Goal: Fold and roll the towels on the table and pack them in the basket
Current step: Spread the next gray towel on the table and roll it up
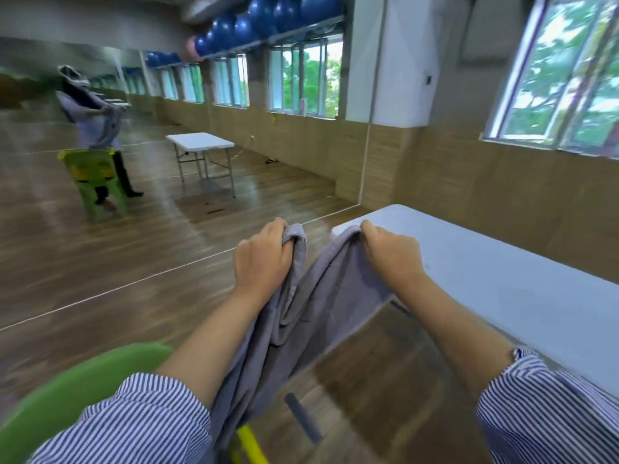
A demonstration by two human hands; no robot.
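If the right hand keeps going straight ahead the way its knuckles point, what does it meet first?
Probably the near corner of the white table, which lies just beyond the right hand as it grips the grey towel. Depth is unclear from this single view; the hand may pass above the tabletop.

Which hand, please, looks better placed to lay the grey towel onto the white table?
The right hand, probably: it grips the towel at the table corner, while the left hand holds its edge out over the floor.
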